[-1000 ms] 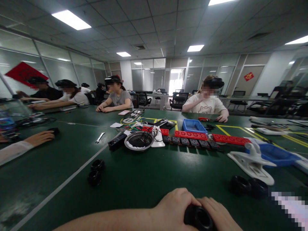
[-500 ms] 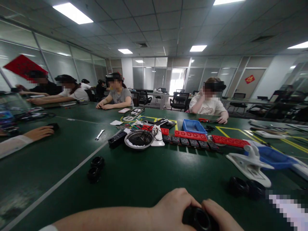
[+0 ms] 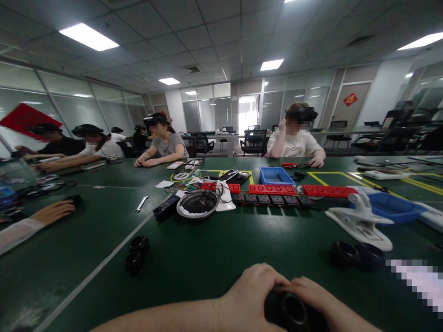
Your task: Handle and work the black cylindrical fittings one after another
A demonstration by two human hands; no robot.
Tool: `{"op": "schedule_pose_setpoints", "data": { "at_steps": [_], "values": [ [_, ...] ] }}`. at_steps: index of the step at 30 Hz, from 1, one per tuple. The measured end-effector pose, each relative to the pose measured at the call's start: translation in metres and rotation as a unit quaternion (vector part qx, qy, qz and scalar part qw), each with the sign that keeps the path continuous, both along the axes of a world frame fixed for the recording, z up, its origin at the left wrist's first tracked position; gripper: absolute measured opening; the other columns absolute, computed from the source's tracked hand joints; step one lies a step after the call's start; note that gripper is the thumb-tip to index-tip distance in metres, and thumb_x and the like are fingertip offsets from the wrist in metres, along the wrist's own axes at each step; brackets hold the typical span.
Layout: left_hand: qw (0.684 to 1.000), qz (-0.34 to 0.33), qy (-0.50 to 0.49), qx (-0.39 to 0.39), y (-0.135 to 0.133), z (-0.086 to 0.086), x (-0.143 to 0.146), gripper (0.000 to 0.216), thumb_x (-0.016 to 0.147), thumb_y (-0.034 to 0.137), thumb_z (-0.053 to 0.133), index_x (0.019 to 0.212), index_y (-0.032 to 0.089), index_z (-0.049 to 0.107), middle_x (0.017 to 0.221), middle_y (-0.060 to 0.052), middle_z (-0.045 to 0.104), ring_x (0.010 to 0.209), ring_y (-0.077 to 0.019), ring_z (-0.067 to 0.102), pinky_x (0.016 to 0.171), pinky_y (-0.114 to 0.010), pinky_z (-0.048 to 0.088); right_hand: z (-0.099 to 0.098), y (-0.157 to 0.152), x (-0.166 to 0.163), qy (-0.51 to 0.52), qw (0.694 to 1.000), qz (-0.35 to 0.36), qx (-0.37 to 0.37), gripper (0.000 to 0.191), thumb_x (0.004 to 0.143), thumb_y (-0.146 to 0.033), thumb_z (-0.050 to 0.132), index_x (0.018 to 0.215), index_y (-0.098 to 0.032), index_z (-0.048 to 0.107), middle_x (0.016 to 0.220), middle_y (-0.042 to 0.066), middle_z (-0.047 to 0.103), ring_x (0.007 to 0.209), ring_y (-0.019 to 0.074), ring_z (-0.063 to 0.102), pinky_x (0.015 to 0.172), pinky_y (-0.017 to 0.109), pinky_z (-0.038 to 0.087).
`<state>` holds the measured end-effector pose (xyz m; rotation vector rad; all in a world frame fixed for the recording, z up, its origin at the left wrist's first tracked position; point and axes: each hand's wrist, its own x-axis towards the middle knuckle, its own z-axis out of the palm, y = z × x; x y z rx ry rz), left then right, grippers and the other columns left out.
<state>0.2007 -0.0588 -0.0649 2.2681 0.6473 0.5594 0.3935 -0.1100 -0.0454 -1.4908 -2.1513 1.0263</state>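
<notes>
Right at the bottom of the frame, slightly right of centre, the left hand [image 3: 247, 293] and right hand [image 3: 320, 295] close around a glossy black piece with a round, ring-like opening [image 3: 275, 306], the left pressing its near side and the right gripping it from the opposite side; some fingers are hidden. Beneath them spreads a dark green tabletop [image 3: 224, 249]. Two black ring-shaped pieces [image 3: 134, 262] touch each other at the lower left, and another black pair [image 3: 369, 256] sits at the lower right, just before a white clamp-like part on a flat base [image 3: 375, 235]. In the middle of the frame, a round silver metal dish [image 3: 205, 215] holds dark cables, near a silver open-ended wrench [image 3: 141, 204]. Behind it run red socket strips [image 3: 272, 190] and a small blue plastic tray [image 3: 277, 181]. Farther off, a person in a grey T-shirt [image 3: 170, 146] and one in a cream T-shirt [image 3: 297, 144] sit at the table's far edge.
</notes>
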Motion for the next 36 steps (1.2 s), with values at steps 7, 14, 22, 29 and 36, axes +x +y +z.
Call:
{"op": "schedule_pose_setpoints", "data": {
  "at_steps": [7,14,22,29,36],
  "values": [
    [0.999,-0.030,-0.014,0.038,0.000,0.006,-0.001,0.048,0.064,0.039,0.075,0.106,0.022,0.058,0.093,-0.002,0.057,0.088,-0.0185,0.053,0.079,-0.027,0.040,-0.005,0.008,0.002,0.003,0.999,0.010,-0.030,0.028,0.057,-0.019,0.069,0.085,-0.017,0.064,0.090,0.004,0.058,0.089,0.0239,0.052,0.077,0.033,0.041],
    [0.994,0.097,0.041,0.041,-0.010,0.004,0.007,0.051,0.053,0.045,0.079,0.093,0.018,0.060,0.084,0.000,0.055,0.077,-0.0179,0.052,0.071,-0.027,0.040,-0.024,0.003,-0.015,-0.126,0.984,-0.079,0.097,0.029,0.057,-0.034,0.068,0.075,-0.015,0.055,0.080,0.008,0.057,0.074,0.0246,0.052,0.066,0.034,0.039],
    [0.994,0.080,0.030,0.066,-0.004,0.010,0.004,0.047,0.058,0.041,0.077,0.095,0.019,0.059,0.084,0.000,0.057,0.077,-0.0176,0.052,0.070,-0.026,0.041,-0.016,-0.003,-0.019,-0.077,0.989,-0.071,0.105,0.031,0.063,-0.028,0.062,0.091,-0.017,0.057,0.092,0.009,0.059,0.086,0.0269,0.053,0.076,0.037,0.040],
    [0.997,-0.055,0.039,0.032,0.008,0.016,-0.007,0.043,0.070,0.039,0.069,0.108,0.025,0.056,0.089,0.000,0.056,0.081,-0.0155,0.053,0.072,-0.022,0.042,-0.001,0.001,0.000,0.023,0.999,-0.019,-0.044,0.027,0.061,-0.014,0.060,0.088,-0.018,0.058,0.091,0.003,0.059,0.091,0.0225,0.052,0.079,0.029,0.039],
    [0.998,0.040,0.049,0.004,-0.002,0.006,-0.001,0.049,0.060,0.045,0.075,0.101,0.023,0.059,0.084,0.001,0.054,0.072,-0.0148,0.051,0.064,-0.022,0.041,-0.030,0.006,-0.008,-0.080,0.992,-0.084,0.055,0.027,0.052,-0.024,0.072,0.069,-0.017,0.051,0.073,0.001,0.056,0.068,0.0179,0.050,0.058,0.024,0.035]
  ]
}}
